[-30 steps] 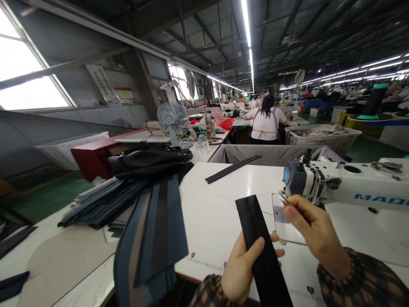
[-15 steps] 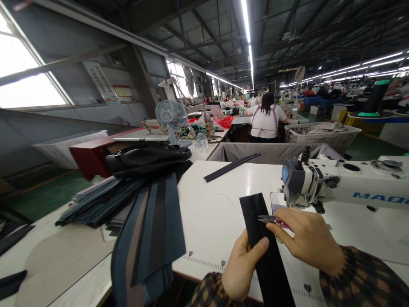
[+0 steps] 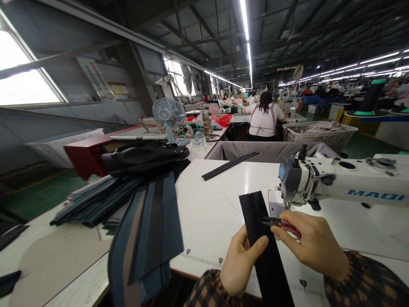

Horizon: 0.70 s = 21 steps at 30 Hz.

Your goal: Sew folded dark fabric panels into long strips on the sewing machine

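Observation:
My left hand [image 3: 239, 260] grips a long black fabric strip [image 3: 271, 268] by its left edge, thumb on top. The strip has a seam running down its middle and slants up over the white table. In my right hand [image 3: 315, 243] is a pair of red-handled thread snips [image 3: 289, 227], closed in by thumb and fingers. Their dark blades lie at the strip's right part, just above my left thumb. Right behind the snips stands a white sewing machine [image 3: 319, 181] with its needle area close to my right hand.
A narrow dark strip [image 3: 228, 166] and a loose thread [image 3: 226, 198] lie on the table [image 3: 204, 217]. Stacked dark fabric pieces [image 3: 156, 226] and a black bag [image 3: 143, 157] fill the left side. Farther back are a fan [image 3: 168, 113], a seated co-worker [image 3: 263, 117] and a white basket [image 3: 319, 134].
The snips have drawn slightly right along the strip, with my right hand shifting the same way. My left hand keeps its hold. The whole view has turned a little.

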Motion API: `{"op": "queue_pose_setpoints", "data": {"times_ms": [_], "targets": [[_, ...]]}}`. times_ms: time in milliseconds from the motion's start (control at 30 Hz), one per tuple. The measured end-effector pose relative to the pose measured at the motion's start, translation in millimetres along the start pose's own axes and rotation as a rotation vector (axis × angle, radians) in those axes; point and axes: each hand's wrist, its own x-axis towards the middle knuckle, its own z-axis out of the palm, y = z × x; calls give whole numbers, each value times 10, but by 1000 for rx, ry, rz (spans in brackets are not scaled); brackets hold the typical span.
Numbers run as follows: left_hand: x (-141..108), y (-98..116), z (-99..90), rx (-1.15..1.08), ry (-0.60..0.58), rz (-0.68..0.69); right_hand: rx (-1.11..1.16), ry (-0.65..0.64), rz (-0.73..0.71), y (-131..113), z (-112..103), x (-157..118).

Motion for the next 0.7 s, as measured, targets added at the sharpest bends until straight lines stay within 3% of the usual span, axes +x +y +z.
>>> {"op": "queue_pose_setpoints", "data": {"times_ms": [133, 433, 533, 700], "targets": [[0, 14, 14, 41, 8, 13, -147, -18, -117, 25, 26, -64], [11, 17, 21, 91, -54, 6, -16, -60, -106, -35, 40, -13], [14, 16, 26, 69, -66, -2, 26, -70, -41, -33, 49, -24], [6, -2, 32, 36, -59, -40, 299, -25, 227, 10, 23, -43]]}}
